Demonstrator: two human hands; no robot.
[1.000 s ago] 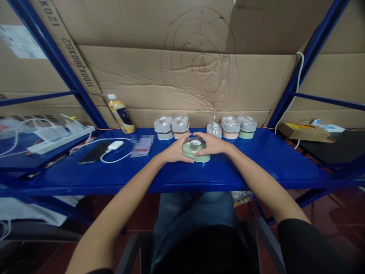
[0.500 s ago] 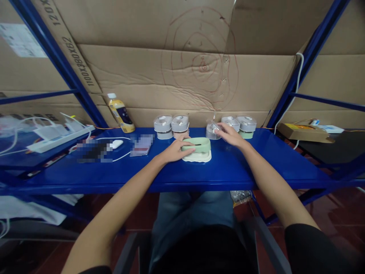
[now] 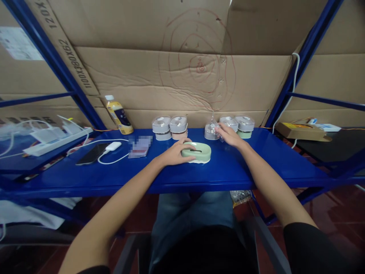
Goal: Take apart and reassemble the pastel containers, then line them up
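Near the front edge of the blue table [image 3: 273, 163], on the head view I watch from afar, the left hand [image 3: 176, 153] grips the left end of a green dish [image 3: 203, 150], a white rim showing beneath it. Farther back, I see the right hand [image 3: 230, 136] pinching a clear plastic piece [image 3: 221, 134] beside a grey box [image 3: 210, 133], with a left pair of boxes [image 3: 161, 129] and a right pair of boxes [image 3: 245, 127] on either side
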